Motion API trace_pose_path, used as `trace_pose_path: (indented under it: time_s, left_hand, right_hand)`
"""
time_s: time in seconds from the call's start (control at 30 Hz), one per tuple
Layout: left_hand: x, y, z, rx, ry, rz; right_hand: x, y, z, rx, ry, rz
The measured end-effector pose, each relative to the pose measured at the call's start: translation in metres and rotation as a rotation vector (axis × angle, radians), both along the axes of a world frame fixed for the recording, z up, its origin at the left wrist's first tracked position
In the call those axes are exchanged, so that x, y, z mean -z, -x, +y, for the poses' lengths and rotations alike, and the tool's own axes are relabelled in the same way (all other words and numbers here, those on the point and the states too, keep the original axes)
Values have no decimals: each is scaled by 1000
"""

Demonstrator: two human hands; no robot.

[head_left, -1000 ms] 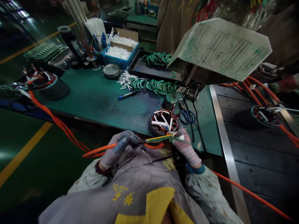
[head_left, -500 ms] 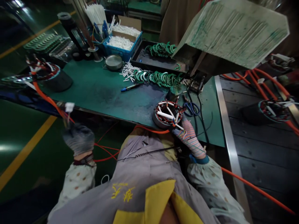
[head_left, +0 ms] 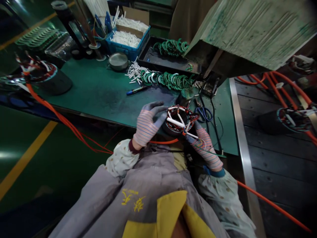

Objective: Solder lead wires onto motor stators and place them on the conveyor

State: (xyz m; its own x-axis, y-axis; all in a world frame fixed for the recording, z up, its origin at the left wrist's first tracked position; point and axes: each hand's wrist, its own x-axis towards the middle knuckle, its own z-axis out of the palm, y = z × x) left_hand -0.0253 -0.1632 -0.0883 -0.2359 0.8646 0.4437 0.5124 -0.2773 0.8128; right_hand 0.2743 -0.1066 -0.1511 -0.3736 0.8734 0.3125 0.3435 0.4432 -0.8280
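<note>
A round motor stator (head_left: pixel 176 123) with red windings, white sleeves and an orange tie stands at the front edge of the green table. My left hand (head_left: pixel 150 122), in a striped glove, is at its left side with the fingers apart, the fingertips close to the rim. On the stator's right side, my right hand (head_left: pixel 203 143), also gloved, has its fingers wrapped around the lower rim, partly hidden behind it. Thin coloured wires cross the right glove. An orange cable (head_left: pixel 164 142) runs along the table edge below the stator.
Behind the stator lie green coiled pieces (head_left: pixel 173 81), a blue pen (head_left: pixel 136 90) and blue scissors (head_left: pixel 204 114). A blue box (head_left: pixel 128 49) of white tubes and a black tray (head_left: pixel 151 58) stand farther back. Another stator (head_left: pixel 58 82) is at left; a large lamp-like hood (head_left: pixel 250 29) overhangs the right.
My left hand has moved right and up from the cables at the left to the stator's left side. The red cables it was near now hang lower. My right hand stays at the stator.
</note>
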Motion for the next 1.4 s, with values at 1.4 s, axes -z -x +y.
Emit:
trace_pose_path:
  time_s: [1.4]
  left_hand:
    - [-91, 12, 109, 353, 248, 800]
  right_hand:
    - [21, 23, -19, 166, -12, 278]
